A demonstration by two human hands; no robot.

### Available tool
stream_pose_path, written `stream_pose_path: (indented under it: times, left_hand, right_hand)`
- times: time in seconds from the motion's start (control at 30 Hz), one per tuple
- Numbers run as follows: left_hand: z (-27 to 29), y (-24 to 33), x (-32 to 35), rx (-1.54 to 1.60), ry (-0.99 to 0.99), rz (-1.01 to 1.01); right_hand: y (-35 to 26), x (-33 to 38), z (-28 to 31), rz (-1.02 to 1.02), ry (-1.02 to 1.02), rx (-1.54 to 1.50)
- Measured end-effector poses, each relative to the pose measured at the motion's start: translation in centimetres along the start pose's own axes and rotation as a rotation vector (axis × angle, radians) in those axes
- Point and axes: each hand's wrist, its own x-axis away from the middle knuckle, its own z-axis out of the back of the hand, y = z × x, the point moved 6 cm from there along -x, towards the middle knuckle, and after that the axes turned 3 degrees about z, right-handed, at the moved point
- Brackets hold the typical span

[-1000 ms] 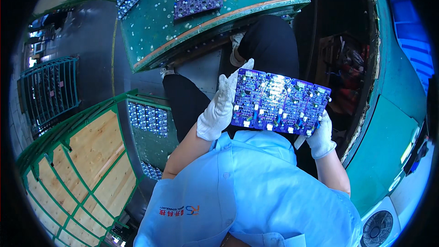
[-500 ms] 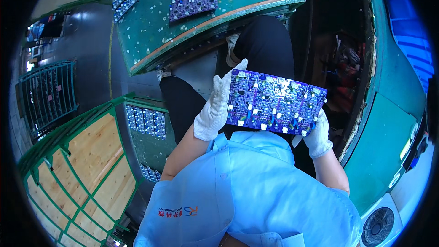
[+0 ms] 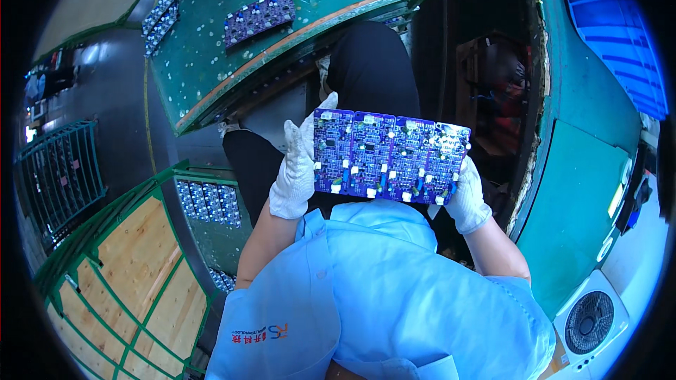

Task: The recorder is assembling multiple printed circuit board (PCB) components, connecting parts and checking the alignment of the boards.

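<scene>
A purple-blue circuit board panel (image 3: 389,157), crowded with small parts and white connectors, is held up in front of my body above my lap. My left hand (image 3: 297,165), in a white knitted glove, grips its left edge with the fingers pointing up. At the lower right edge my right hand (image 3: 466,197), gloved the same way, grips the board; some of its fingers are hidden behind it. Another purple circuit board (image 3: 259,18) lies on the green worktable (image 3: 331,10) beyond my knees.
More boards (image 3: 209,203) sit on a green surface at my left, beside a green-framed wooden rack (image 3: 137,236). Boards (image 3: 160,28) line the table's far left end. On the right are a green cabinet (image 3: 574,190), a blue crate (image 3: 623,42) and a fan (image 3: 590,320).
The whole view has shifted, so the surroundings and the held board appear farther left. Both hands keep their grip on the board, which stays at about the same tilt.
</scene>
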Motion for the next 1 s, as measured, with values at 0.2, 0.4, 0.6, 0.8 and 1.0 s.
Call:
stream_pose_path:
  times: [0.2, 0.4, 0.6, 0.8, 1.0]
  left_hand:
    - [0.1, -0.4, -0.2, 0.001, 0.0, 0.005]
    - [0.6, -0.7, -0.3, 0.072, 0.027, 0.006]
    - [1.2, -0.4, -0.1, 0.072, 0.071, -0.129]
    - [1.6, -0.4, 0.3, -0.044, 0.083, -0.154]
    - [1.0, -0.3, 0.1, 0.047, 0.021, -0.134]
  right_hand:
    - [-0.1, 0.2, 0.2, 0.018, -0.034, 0.101]
    - [-0.7, 0.5, -0.8, 0.049, -0.068, 0.129]
    - [-0.6, 0.2, -0.9, 0.058, -0.093, 0.183]
    - [-0.6, 0.1, -0.8, 0.085, -0.216, 0.085]
    - [-1.0, 0.2, -1.2, 0.093, -0.148, 0.276]
